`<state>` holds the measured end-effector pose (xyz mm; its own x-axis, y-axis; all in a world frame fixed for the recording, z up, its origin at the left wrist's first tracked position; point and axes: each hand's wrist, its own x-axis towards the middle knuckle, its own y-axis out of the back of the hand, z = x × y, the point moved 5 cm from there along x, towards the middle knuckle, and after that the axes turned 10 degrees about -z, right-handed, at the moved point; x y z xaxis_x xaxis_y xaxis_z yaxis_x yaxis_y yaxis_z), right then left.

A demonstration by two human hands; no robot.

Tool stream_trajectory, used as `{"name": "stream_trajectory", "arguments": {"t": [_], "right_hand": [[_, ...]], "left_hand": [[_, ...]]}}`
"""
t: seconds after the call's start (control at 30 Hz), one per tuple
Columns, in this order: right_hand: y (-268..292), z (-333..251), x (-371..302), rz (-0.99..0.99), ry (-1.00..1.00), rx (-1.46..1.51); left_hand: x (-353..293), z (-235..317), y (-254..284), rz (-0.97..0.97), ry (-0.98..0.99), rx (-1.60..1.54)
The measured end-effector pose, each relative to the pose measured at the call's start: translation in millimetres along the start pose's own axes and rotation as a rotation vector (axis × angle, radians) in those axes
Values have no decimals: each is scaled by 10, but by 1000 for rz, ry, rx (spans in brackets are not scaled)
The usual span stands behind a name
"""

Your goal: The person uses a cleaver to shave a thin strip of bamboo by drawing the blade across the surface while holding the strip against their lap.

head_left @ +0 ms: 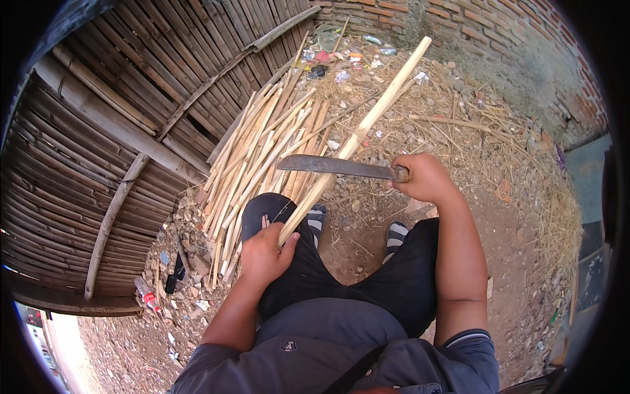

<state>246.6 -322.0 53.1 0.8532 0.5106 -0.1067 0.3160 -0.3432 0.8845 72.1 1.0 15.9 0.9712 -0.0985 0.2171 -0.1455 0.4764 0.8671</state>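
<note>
My left hand (266,255) is wrapped round the near end of a long pale bamboo strip (373,118), close by my left knee. The strip slants away from me toward the far right, its far end raised toward the brick wall. In my right hand (425,177) is the wooden handle of a machete (338,165). The machete's dark blade points left and lies across the strip about midway; whether it touches the strip or hovers just over it I cannot tell.
A pile of split bamboo strips (262,151) lies left of my feet, alongside a slatted bamboo wall (85,138). Beyond stands a brick wall (518,59), with litter and straw at its foot. A plastic bottle (147,294) lies at lower left.
</note>
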Motion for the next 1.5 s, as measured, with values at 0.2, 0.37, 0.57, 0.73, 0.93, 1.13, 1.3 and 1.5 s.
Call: {"name": "stream_trajectory", "arguments": {"t": [0.2, 0.37, 0.57, 0.73, 0.93, 1.13, 1.3, 1.5], "right_hand": [[-15, -2, 9, 33, 46, -1], [19, 19, -5, 15, 10, 8], [-13, 74, 3, 33, 46, 0], [-26, 71, 21, 15, 38, 7], [-70, 112, 49, 18, 66, 20], [-67, 120, 51, 5, 52, 30], [-72, 139, 54, 17, 81, 21], [-71, 123, 58, -34, 46, 10]], "left_hand": [[-4, 12, 23, 12, 13, -7], [-1, 9, 17, -7, 9, 8], [-2, 24, 15, 7, -1, 14], [1, 33, 18, 19, -4, 17], [4, 52, 24, 1, 5, 21], [8, 55, 24, -15, 27, 22], [3, 51, 17, 0, 15, 28], [-4, 66, 18, 26, -4, 41]]}}
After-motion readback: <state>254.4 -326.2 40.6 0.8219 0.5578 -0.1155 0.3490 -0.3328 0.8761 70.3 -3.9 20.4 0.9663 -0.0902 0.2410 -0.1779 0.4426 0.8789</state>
